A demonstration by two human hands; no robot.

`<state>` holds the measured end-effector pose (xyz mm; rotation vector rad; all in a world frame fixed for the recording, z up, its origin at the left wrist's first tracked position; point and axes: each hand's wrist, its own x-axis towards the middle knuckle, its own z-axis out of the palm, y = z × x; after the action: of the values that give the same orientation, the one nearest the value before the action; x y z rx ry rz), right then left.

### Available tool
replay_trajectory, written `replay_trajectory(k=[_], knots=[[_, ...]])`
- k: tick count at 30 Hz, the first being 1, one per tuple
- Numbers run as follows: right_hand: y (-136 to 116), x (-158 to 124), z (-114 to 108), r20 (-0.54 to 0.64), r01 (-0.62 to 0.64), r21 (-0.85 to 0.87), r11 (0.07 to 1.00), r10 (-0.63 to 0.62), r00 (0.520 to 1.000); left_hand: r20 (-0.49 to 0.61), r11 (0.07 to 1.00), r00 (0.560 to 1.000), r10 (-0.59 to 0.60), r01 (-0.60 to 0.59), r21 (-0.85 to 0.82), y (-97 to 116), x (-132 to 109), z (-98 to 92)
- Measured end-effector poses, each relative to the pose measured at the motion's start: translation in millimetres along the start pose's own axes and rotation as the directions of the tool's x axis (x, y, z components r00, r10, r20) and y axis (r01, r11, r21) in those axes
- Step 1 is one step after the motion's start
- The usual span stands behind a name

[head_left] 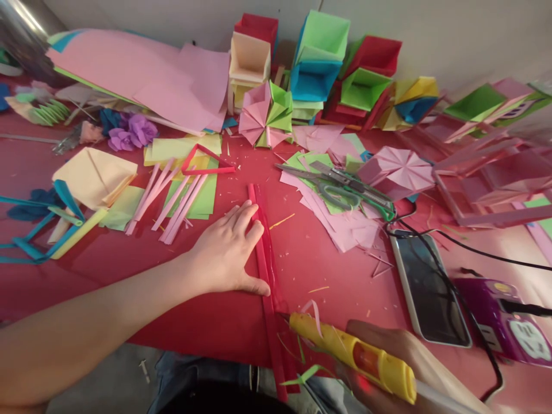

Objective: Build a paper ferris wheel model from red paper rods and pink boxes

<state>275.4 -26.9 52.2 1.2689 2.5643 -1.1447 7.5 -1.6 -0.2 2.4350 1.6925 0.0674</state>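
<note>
My left hand (228,250) lies flat on the red table, fingers together and thumb out, pressing against the left side of a long red paper strip (264,253) that runs from the middle of the table to its near edge. My right hand (401,359) at the bottom right grips a yellow glue gun (351,353). The gun's nozzle points left and touches the strip near the table's front edge. Thin paper scraps cling to the gun.
Scissors (340,187) rest on pink and green paper pieces right of the strip. A phone (426,287) and a purple power strip (504,316) with black cables sit at the right. Folded paper boxes (319,57) line the back wall. Pink strips (172,201) lie at the left.
</note>
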Motion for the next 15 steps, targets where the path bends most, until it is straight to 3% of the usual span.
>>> replay_trajectory(k=[4, 10, 15], knots=[[-3, 8, -8, 0.022, 0.059, -0.016, 0.998, -0.059, 0.998, -0.002, 1.000, 1.000, 0.004, -0.004, 0.028, 0, 0, -0.6], [-7, 7, -13, 0.145, -0.062, 0.009, 0.998, 0.060, 0.988, 0.002, 1.000, 1.000, 0.010, -0.010, 0.028, 0, 0, 0.0], [-12, 11, -12, 0.121, -0.036, -0.046, 0.998, 0.042, 0.992, 0.002, 0.999, 1.000, 0.012, -0.012, 0.033, 0, 0, -0.9]])
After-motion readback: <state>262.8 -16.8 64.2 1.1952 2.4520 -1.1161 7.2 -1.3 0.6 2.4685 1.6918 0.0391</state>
